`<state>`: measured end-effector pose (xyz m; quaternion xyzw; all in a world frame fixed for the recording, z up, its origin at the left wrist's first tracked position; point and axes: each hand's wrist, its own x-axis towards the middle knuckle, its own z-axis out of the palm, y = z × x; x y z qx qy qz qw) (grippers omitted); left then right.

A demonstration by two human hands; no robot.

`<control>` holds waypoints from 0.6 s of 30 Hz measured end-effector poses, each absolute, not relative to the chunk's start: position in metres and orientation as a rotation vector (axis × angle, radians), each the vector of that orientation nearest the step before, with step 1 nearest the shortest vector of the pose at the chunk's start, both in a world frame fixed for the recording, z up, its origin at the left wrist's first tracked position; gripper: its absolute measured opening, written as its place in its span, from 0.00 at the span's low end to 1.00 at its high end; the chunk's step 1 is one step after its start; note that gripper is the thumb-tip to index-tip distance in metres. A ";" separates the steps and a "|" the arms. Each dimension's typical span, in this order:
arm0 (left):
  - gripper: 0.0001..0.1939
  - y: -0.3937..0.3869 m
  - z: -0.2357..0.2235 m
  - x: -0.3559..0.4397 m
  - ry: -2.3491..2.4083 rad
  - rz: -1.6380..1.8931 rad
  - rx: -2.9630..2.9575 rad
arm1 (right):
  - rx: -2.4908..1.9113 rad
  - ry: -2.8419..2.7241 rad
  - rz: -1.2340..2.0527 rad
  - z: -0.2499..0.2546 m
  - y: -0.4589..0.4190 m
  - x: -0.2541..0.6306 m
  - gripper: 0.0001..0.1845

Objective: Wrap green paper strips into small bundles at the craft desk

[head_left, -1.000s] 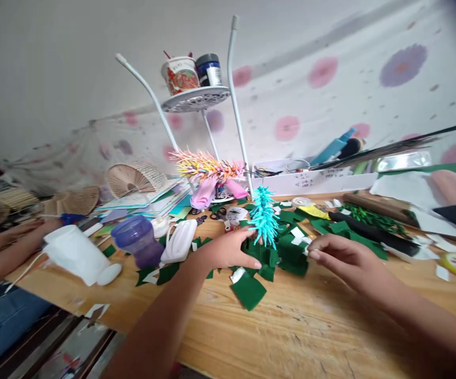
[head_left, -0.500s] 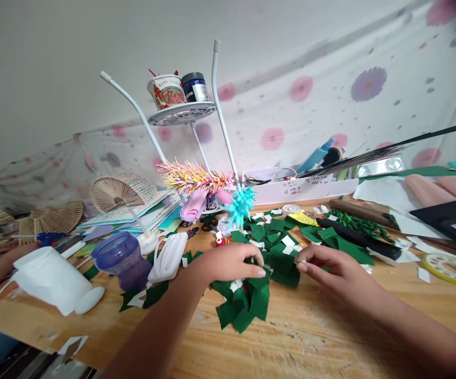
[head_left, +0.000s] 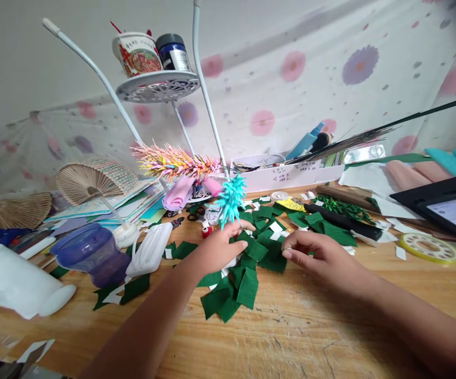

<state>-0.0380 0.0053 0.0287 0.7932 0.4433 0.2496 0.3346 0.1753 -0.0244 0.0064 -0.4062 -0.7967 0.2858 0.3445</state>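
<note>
My left hand reaches over a heap of cut green crepe paper pieces on the wooden table. Its fingers are closed on the base of a turquoise spiky paper flower, which stands up from the hand. My right hand lies just to the right, with thumb and forefinger pinched at the edge of a green paper piece in the heap. Small white scraps lie among the green pieces.
A purple cup, a white jug and a white case sit at the left. Behind stand a wire rack with a noodle cup and jar, a pink-yellow spiky flower, a white tray, a black roll, tape and a tablet.
The turquoise flower tipped over, then came back upright in my left hand. Both hands shifted slightly left across the green pieces. The other person's arms at the left left the view.
</note>
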 end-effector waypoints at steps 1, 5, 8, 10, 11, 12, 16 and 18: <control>0.16 0.004 0.028 -0.037 1.161 0.666 2.052 | -1.059 -2.093 0.733 0.006 -0.025 0.175 0.09; 0.14 0.001 0.026 -0.031 1.190 0.706 2.031 | -1.046 -2.162 0.693 0.005 -0.026 0.171 0.08; 0.10 -0.001 0.024 -0.026 1.195 0.744 2.047 | -1.003 -2.115 0.650 0.002 -0.027 0.170 0.05; 0.07 -0.003 0.022 -0.024 1.195 0.760 2.058 | -0.984 -2.070 0.626 0.001 -0.027 0.170 0.04; 0.06 -0.003 0.022 -0.023 1.188 0.768 2.063 | -0.981 -2.053 0.619 0.001 -0.026 0.171 0.03; 0.05 -0.004 0.021 -0.022 1.179 0.776 2.066 | -0.982 -2.037 0.613 0.000 -0.026 0.171 0.03; 0.03 -0.007 0.021 -0.019 1.154 0.819 2.085 | -0.982 -1.996 0.595 0.001 -0.026 0.173 0.04; 0.03 -0.004 0.022 -0.021 1.139 0.820 2.083 | -0.971 -1.996 0.606 0.002 -0.026 0.173 0.05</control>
